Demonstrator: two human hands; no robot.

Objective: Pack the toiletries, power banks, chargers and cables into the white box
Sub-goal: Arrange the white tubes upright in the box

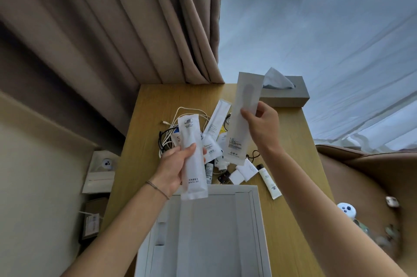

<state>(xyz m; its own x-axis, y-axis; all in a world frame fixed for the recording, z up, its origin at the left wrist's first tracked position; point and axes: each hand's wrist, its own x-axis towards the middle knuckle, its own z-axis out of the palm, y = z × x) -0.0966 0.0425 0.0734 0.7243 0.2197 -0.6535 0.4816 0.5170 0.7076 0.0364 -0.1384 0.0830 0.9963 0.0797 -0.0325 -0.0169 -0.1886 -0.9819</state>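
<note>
While both arms reach out over the white box [203,231], the left hand [173,170] grips a dental kit packet [193,159] upright, fingers wrapped round its middle. Right hand [259,123] pinches a second long packet [242,118], raised higher. Cables [178,127], tubes and sachets lie piled on the wooden table [293,186] beyond the box.
</note>
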